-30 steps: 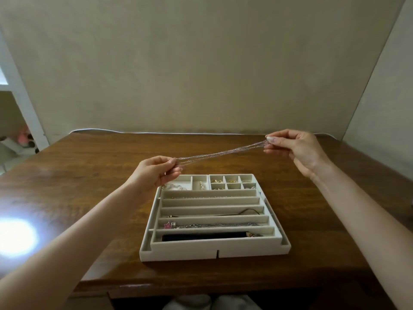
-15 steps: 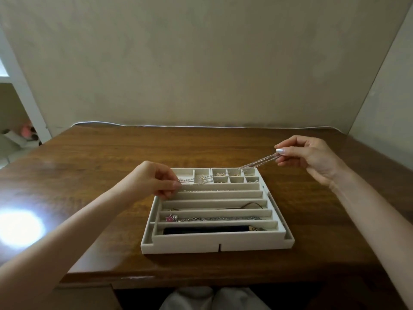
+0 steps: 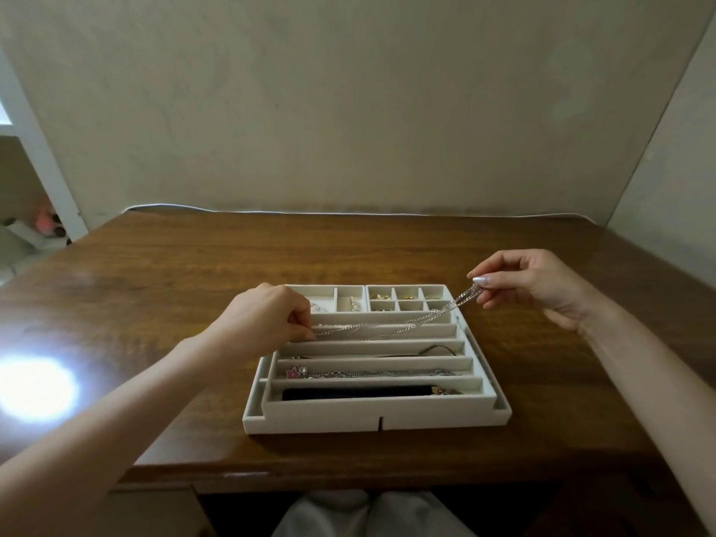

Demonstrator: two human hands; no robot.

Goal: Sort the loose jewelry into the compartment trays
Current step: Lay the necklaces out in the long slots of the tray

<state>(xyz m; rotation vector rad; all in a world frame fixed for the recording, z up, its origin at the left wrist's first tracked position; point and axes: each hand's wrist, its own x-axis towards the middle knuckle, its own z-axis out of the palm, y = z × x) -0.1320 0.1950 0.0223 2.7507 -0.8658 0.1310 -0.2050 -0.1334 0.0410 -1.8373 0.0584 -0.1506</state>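
Note:
A silver multi-strand chain (image 3: pixel 391 326) stretches between both hands over the white compartment tray (image 3: pixel 372 418). My left hand (image 3: pixel 267 317) pinches its left end low at the tray's left side, by the upper long slots. My right hand (image 3: pixel 530 282) pinches the other end just above the tray's far right corner. The chain sags toward a long slot near the tray's back. Other long slots hold a dark cord (image 3: pixel 430 350), a silver chain with a pink star charm (image 3: pixel 294 372) and a black band (image 3: pixel 356 392).
Small square cells at the tray's back hold gold pieces (image 3: pixel 381 296) and small silver items (image 3: pixel 350 303). The tray sits on a brown wooden table (image 3: pixel 155 288) against a beige wall. A bright light glare (image 3: pixel 35 387) lies on the table's left.
Both hands have come down with the chain from above the table to the tray. The left end now sits at the tray's left side and the chain sags into the slot area.

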